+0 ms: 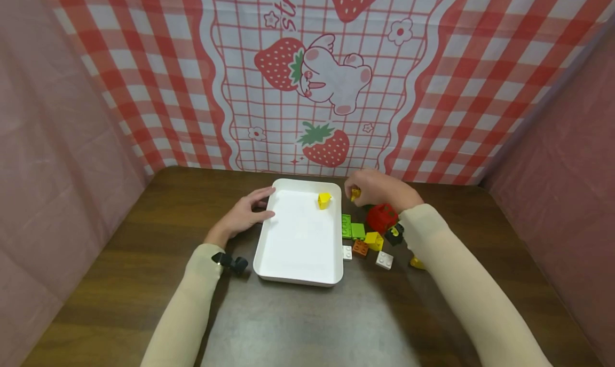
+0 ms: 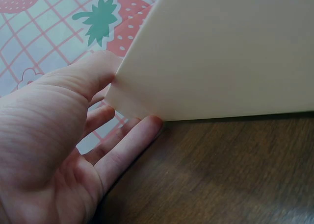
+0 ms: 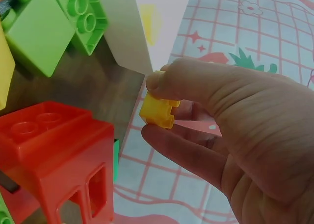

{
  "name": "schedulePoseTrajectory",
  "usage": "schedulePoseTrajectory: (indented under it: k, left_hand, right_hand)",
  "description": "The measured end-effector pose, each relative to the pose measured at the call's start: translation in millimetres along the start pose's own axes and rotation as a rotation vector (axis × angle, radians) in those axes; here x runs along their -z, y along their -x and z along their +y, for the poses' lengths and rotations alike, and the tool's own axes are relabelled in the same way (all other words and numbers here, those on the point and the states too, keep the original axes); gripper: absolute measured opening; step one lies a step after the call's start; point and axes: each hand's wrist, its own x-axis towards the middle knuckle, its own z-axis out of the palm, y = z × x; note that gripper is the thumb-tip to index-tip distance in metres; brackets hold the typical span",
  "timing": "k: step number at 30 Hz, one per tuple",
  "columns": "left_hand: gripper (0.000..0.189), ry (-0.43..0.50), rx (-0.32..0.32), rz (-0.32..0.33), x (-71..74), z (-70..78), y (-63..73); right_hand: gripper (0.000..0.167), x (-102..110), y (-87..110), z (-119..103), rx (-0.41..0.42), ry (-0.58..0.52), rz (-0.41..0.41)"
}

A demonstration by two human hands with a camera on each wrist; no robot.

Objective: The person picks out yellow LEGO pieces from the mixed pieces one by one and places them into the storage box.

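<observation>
The right hand (image 1: 373, 186) pinches 1 small yellow block (image 3: 156, 112) just outside the white tray (image 1: 298, 244), whose opposite side the left hand (image 1: 242, 215) touches with loosely extended fingers, apparently mid-loading, so the next move likely calls for clearing the rim (image 1: 341, 228).

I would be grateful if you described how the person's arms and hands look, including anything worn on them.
The left sleeve and right sleeve are long, plain and cream-coloured, reaching the wrists. A small black device sits at the left cuff. The left hand and right hand show no gloves.
</observation>
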Motion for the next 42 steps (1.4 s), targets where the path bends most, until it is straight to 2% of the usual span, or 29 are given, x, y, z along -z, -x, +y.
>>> schedulePoseTrajectory:
  k: [9,19,27,35,42]
  left_hand:
    - [0.075,0.003,0.011,-0.004,0.8,1.5,0.1]
    - [0.075,0.008,0.014,-0.009,0.1,-1.1,-0.7]
    - [0.075,0.008,0.018,-0.008,0.3,-0.4,-0.8]
    - [0.074,0.007,0.02,-0.002,-0.1,0.1,-0.9]
    - [0.075,0.015,0.023,-0.003,0.3,-0.1,-1.4]
  right_hand:
    - [0.01,-2,-6.0,-3,0.03,0.0,0.003]
    - [0.011,-5,-16.5,-18,0.024,0.0,0.014]
    - [0.011,-2,-23.0,-27,0.06,-0.024,0.016]
    - [0.013,6,-28.3,-46,0.082,-0.024,0.021]
    - [0.009,11,-36.4,-62,0.132,-0.015,0.012]
